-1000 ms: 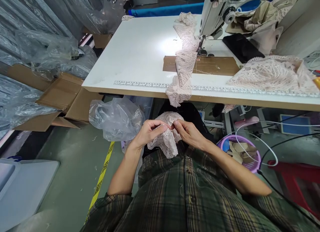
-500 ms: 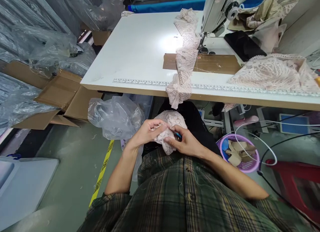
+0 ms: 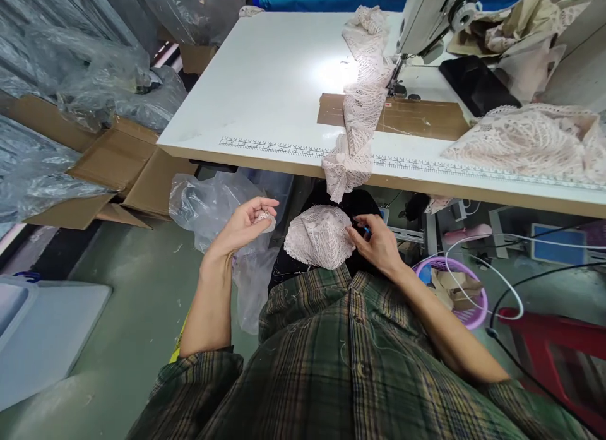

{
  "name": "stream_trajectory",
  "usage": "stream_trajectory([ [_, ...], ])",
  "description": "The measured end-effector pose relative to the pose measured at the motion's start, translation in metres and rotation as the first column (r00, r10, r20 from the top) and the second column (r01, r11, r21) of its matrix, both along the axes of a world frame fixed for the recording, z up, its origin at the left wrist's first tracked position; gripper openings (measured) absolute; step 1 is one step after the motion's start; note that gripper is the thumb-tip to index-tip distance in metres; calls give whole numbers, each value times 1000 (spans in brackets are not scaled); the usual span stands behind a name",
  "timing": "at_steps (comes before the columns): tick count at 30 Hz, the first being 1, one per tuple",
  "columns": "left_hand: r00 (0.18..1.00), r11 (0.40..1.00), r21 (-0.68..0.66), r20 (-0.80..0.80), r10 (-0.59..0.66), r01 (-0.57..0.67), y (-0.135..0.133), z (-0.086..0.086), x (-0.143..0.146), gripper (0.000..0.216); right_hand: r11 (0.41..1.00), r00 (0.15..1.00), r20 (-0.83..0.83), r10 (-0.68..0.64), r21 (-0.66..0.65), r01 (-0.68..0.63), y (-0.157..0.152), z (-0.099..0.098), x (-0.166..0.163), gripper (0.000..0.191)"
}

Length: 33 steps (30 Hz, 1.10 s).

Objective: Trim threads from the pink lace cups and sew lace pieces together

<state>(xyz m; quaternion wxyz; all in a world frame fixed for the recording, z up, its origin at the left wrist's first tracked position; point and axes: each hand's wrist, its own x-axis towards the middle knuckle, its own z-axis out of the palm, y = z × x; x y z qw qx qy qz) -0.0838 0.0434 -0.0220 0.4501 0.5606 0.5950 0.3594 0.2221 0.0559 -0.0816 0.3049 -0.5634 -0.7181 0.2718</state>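
A pale pink lace piece [image 3: 318, 238] rests on my lap, below the table edge. My right hand [image 3: 376, 243] is closed on its right edge and also holds a small blue-handled tool. My left hand [image 3: 243, 224] is out to the left, over a clear plastic bag [image 3: 208, 203], with its fingers pinched on a small scrap of lace. A long lace strip [image 3: 360, 112] runs from the sewing machine [image 3: 433, 14] across the white table [image 3: 265, 80] and hangs over its front edge.
A heap of lace [image 3: 530, 143] lies at the table's right, beside a black flat object [image 3: 478, 83]. Cardboard boxes [image 3: 118, 175] and plastic sheeting sit on the left. A purple basket [image 3: 452, 288], white and black cables and a red stool [image 3: 563, 345] are on the right.
My left hand left the lace on my lap and moved left over the plastic bag with a small scrap. My right hand slid to the lace's right edge. The view shifted slightly.
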Motion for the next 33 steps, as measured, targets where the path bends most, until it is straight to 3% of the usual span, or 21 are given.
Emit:
stream_trajectory([
  [3,990,990,-48,58,-130,133,-19,4,2,38,999,982,-180,49,4,-49,-5,9,-6,35],
  [6,913,926,-15,171,-370,378,-38,13,18,33,956,874,-449,184,-123,-265,-19,26,-22,47],
  [7,874,896,23,214,-437,443,-44,16,24,31,913,817,-532,223,-179,-366,-25,31,-29,56],
  [9,807,858,93,299,-509,506,-53,21,32,26,766,699,-654,288,-280,-579,-37,38,-41,69],
  [11,785,861,137,360,-504,490,-56,23,33,24,615,633,-694,344,-342,-710,-46,41,-49,56],
  [12,789,869,142,371,-491,474,-53,21,31,24,581,631,-682,370,-360,-730,-49,42,-50,44],
  [14,836,898,135,329,-438,418,-40,10,24,29,607,673,-613,413,-365,-706,-50,42,-47,37],
  [17,947,948,146,110,-301,284,-2,-25,16,43,718,755,-483,443,-313,-622,-46,47,-32,36],
  [20,943,941,88,-89,-320,328,34,-63,16,49,789,827,-373,420,-300,-536,-41,57,-9,32],
  [22,926,929,44,-116,-360,367,48,-79,18,32,831,875,-318,365,-314,-460,-38,66,9,30],
  [24,928,927,53,-43,-370,372,51,-83,20,17,872,915,-281,289,-316,-373,-34,73,26,31],
  [27,941,950,38,132,-313,310,43,-78,18,25,905,937,-293,191,-318,-284,-26,82,37,35],
  [33,935,954,-96,250,-252,283,29,-75,10,36,899,904,-386,182,-308,-312,-4,92,-9,42],
])
